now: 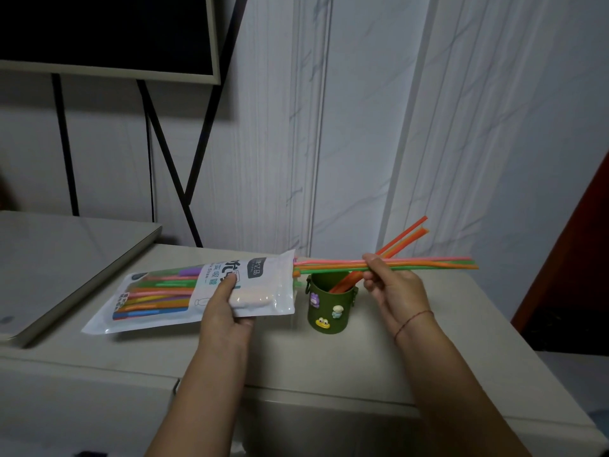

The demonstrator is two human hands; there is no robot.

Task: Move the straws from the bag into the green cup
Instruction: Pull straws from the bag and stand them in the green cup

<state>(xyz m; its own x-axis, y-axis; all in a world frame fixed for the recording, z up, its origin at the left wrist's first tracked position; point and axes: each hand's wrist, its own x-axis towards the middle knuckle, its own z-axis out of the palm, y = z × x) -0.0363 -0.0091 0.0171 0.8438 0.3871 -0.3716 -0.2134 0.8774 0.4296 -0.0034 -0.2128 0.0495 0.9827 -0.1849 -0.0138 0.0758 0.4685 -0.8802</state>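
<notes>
**Straws half out of the bag, over the cup**

The left hand [227,308] grips the bag [184,291] near its open end, thumb on top, steadying it roughly level so straws slide out sideways. The green cup [329,311] stands on the surface [329,357] just beside the bag's mouth, with a few orange straws in it. The right hand [392,288] pinches a bundle of straws [428,262] above the cup, their left ends inside the bag.

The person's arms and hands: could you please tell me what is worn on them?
No sleeves or gloves show on either arm. The right hand has a thin red string bracelet round its wrist; the left hand wears nothing visible.
</notes>
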